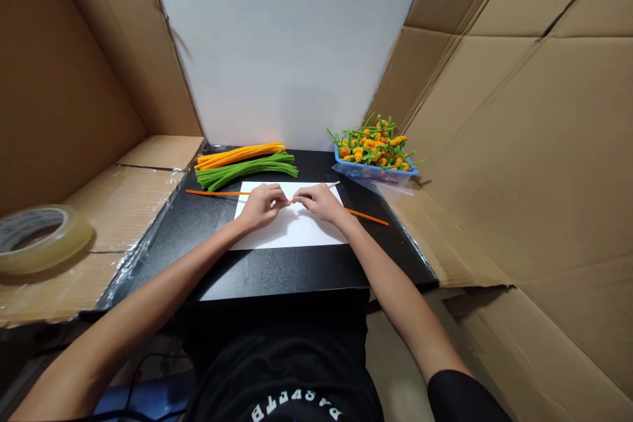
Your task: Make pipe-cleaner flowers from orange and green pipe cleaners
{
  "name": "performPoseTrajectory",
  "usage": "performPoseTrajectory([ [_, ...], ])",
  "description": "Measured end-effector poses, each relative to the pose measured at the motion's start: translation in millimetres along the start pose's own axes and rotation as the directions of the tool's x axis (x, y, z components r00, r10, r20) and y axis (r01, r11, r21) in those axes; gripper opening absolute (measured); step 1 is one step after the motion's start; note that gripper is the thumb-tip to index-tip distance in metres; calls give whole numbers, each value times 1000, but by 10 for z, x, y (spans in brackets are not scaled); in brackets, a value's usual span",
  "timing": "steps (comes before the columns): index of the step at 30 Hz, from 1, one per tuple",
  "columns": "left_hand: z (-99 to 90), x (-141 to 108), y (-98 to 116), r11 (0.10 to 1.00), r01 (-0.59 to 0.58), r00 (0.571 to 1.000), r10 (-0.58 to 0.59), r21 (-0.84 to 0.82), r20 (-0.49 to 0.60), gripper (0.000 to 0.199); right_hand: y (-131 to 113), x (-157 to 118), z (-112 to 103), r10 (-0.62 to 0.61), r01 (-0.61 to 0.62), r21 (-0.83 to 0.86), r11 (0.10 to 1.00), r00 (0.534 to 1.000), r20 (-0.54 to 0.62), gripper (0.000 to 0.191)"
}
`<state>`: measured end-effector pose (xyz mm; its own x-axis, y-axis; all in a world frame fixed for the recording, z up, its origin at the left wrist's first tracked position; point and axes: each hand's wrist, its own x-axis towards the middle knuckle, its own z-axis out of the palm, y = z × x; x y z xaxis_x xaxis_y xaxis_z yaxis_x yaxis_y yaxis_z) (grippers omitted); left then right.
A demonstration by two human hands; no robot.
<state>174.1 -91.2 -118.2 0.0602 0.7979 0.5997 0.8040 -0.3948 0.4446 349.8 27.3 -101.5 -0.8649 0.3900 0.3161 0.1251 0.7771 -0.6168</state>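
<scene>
Over 1 sheet [297, 231] | left hand [264, 206], right hand [320, 201] | pinched closed on orange chenille [217, 193] | 2 ends

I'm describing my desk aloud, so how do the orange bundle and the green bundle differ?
The orange bundle looks slimmer; the green bundle looks thicker.
The green bundle lies nearer you, the orange bundle just beyond it.
Both are loose groups of long, thin strands lying on the black table.

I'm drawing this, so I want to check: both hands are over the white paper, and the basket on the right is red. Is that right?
Not quite: the basket on the right is blue, not red, as the head view shows. The left hand and right hand are over the white paper, as you said.
</scene>
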Motion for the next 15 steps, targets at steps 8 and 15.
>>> performPoseTrajectory([
  [8,-23,-34,-172,992,27,997,-37,124,74,23,64,-47,-3,18,-19,-130,991,1000,-9,23],
  [15,-281,-14,-347,932,3,983,-68,363,169,36,271,-131,-256,237,-244,-361,900,969,-62,31],
])
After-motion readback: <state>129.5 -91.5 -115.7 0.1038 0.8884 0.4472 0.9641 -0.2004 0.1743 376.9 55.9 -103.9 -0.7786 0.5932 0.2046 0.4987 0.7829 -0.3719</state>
